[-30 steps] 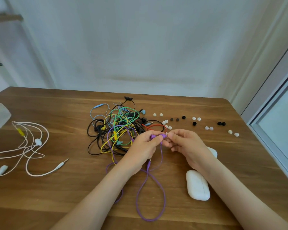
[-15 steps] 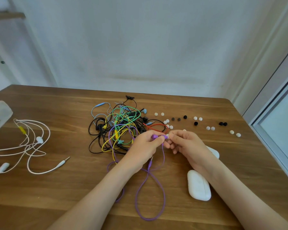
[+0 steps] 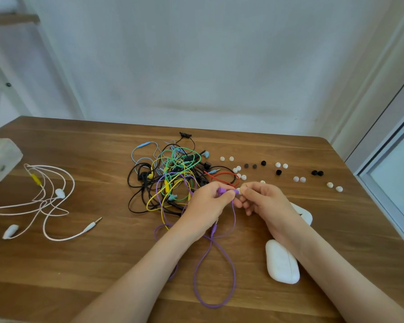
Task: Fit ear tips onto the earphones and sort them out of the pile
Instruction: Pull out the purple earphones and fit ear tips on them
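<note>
Over the table's (image 3: 79, 276) middle, left hand (image 3: 205, 203): my thumb and forefinger pinch the purple earbud (image 3: 222, 190), the other fingers curled under it.
Right hand (image 3: 264, 201): my fingertips pinch a white ear tip (image 3: 238, 190) held against the earbud's end. I cannot tell whether it is seated.
Purple cable (image 3: 215, 276): it drops from my left hand and loops on the wood toward me.
Pile (image 3: 170, 176): tangled black, green, yellow, blue and red cords, just beyond my left hand.
Loose ear tips (image 3: 278, 164): white and black, scattered right of the pile.
White earphones (image 3: 44, 201): alone, well apart at the left.
Translucent box (image 3: 0, 159): cut off by the left edge, contents too blurred to tell.
White case (image 3: 282, 262): closed beside my right forearm, inside hidden.
White object (image 3: 303, 214): mostly hidden behind my right wrist.
</note>
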Motion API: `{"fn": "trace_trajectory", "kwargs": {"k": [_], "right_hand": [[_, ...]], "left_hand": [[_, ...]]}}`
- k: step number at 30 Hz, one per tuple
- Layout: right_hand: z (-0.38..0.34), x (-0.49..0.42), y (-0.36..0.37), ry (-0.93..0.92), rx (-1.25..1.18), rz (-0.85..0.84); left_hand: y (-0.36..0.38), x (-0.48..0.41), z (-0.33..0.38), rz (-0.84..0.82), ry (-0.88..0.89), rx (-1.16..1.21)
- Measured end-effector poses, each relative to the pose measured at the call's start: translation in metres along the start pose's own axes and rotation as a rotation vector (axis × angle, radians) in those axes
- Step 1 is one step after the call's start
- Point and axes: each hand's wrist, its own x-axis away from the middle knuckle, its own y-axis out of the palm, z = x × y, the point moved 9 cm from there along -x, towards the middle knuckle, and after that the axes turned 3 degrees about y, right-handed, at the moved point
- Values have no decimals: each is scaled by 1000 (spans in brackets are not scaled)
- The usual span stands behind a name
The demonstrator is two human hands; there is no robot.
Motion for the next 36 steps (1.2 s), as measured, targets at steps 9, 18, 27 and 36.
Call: {"fn": "trace_trajectory", "kwargs": {"k": [9, 18, 27, 36], "right_hand": [[1, 1, -1, -25, 29, 116], [-2, 2, -1, -40, 62, 164], [1, 3, -1, -15, -129, 123], [0, 4, -1, -48, -33, 125]], "left_hand": [[-5, 0, -1, 87, 41, -120], [-7, 4, 3, 101, 68, -153], [3, 5, 4, -3, 67, 56], [-1, 1, -3, 26, 47, 92]]}}
